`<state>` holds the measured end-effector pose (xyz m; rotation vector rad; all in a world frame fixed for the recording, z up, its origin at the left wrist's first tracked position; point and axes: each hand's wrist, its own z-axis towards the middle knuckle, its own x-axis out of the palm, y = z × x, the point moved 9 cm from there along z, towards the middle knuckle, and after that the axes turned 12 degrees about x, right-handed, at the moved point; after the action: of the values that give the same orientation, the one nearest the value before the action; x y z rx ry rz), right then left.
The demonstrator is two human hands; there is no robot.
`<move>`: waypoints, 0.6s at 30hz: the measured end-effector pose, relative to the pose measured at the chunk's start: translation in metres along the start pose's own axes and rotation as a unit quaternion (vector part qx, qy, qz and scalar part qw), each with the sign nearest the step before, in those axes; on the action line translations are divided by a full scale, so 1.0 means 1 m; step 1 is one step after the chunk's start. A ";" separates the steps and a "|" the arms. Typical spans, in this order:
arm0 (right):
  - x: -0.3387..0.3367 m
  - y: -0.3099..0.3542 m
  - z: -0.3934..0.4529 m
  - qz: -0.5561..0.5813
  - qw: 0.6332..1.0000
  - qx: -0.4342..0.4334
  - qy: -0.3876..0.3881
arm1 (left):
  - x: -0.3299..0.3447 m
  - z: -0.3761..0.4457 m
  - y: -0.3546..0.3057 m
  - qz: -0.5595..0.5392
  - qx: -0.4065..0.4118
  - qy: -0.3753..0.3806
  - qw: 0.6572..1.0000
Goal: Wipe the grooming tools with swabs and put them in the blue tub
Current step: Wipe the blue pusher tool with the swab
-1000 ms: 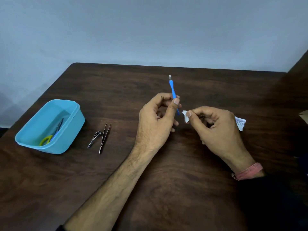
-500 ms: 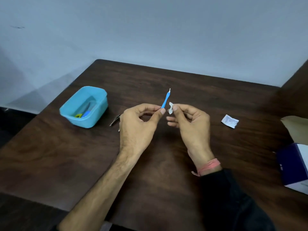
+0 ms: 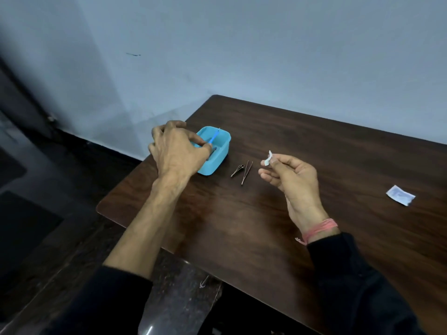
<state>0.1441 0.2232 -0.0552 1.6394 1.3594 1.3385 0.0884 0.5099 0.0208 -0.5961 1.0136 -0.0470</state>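
The left hand (image 3: 177,151) pinched the blue-handled tool (image 3: 214,137) over the blue tub (image 3: 219,157) at the dark wooden desk's (image 3: 266,226) corner, while the right hand (image 3: 289,174) pinched a white swab (image 3: 268,158) beside the tweezers (image 3: 246,172) and small clipper (image 3: 237,170), a torn wrapper (image 3: 400,195) lying well apart by the pale wall (image 3: 266,44).

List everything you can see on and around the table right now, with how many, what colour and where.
blue tub: one, light blue, near the table's left edge
blue tool: one, blue, held over the tub
nail clipper: one, metal, right of the tub
tweezers: one, metal, beside the clipper
swab: one, white, pinched in the right hand
wrapper: one, white, far right on the table
table: one, dark brown wood
left hand: holds the blue tool
right hand: holds the swab
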 end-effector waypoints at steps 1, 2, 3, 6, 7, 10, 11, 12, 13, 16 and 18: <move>0.004 -0.002 0.001 0.002 1.000 0.007 0.004 | 0.004 0.005 0.003 0.008 -0.010 0.023 1.000; 0.008 -0.004 0.001 0.001 1.000 0.014 0.009 | 0.007 0.009 0.007 0.013 -0.021 0.042 0.999; 0.012 -0.006 0.001 -0.001 1.000 0.020 0.013 | 0.010 0.013 0.009 0.019 -0.032 0.056 0.998; 0.019 -0.013 -0.002 -0.016 0.999 0.031 0.023 | 0.017 0.026 0.015 0.049 -0.056 0.083 0.994; 0.019 -0.015 -0.002 -0.021 0.999 0.031 0.024 | 0.020 0.029 0.015 0.067 -0.055 0.094 0.992; 0.017 -0.025 -0.003 -0.040 0.998 0.028 0.025 | 0.032 0.036 0.009 0.123 -0.040 0.135 0.982; 0.016 -0.028 -0.002 -0.050 0.998 0.023 0.025 | 0.036 0.038 0.007 0.139 -0.035 0.149 0.978; 0.015 -0.030 -0.002 -0.061 0.998 0.013 0.029 | 0.039 0.038 0.006 0.154 -0.032 0.161 0.974; 0.016 -0.032 -0.002 -0.075 0.997 0.002 0.035 | 0.042 0.038 0.006 0.166 -0.030 0.170 0.971; 0.019 -0.034 -0.001 -0.105 0.993 -0.017 0.055 | 0.050 0.038 0.008 0.193 -0.028 0.182 0.964; 0.017 -0.035 0.001 -0.108 0.992 -0.025 0.061 | 0.053 0.038 0.009 0.201 -0.025 0.185 0.961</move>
<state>0.1326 0.2496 -0.0813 1.3532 1.5153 1.3483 0.1459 0.5184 -0.0101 -0.4231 1.4898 0.2354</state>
